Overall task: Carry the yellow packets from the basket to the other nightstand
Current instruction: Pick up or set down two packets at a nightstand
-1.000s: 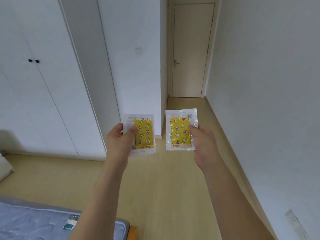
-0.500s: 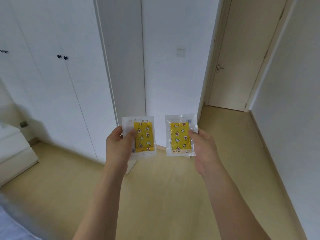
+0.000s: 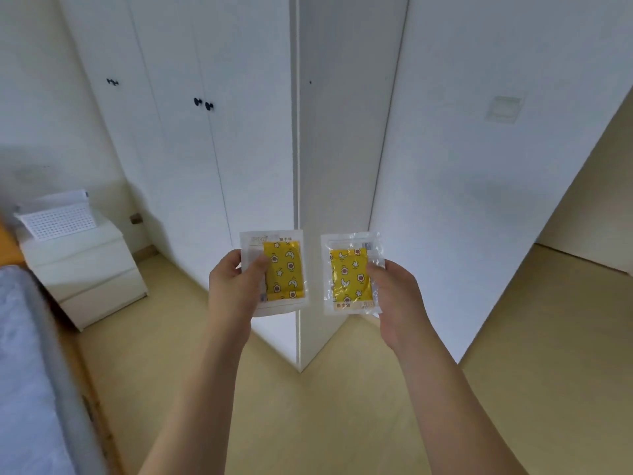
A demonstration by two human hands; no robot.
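I hold two yellow packets out in front of me, each a clear sleeve with a yellow star-and-moon print inside. My left hand (image 3: 236, 286) pinches the left yellow packet (image 3: 284, 272) by its left edge, thumb on the front. The right yellow packet (image 3: 347, 275) is pinched along its right edge by my right hand (image 3: 394, 293). A white nightstand (image 3: 85, 265) with drawers stands at the left, beside the bed, and a white perforated basket (image 3: 58, 219) sits on its top.
White wardrobe doors (image 3: 205, 149) with black knobs fill the wall ahead, ending in a corner panel (image 3: 339, 166). A grey mattress on a wooden frame (image 3: 27, 371) runs along the lower left. Bare wooden floor (image 3: 308, 406) lies under my arms and leads right toward a hallway.
My view has swung left: the door has left the frame, and the nightstand with its basket and the bed have come into sight. Both hands hold the packets as before.
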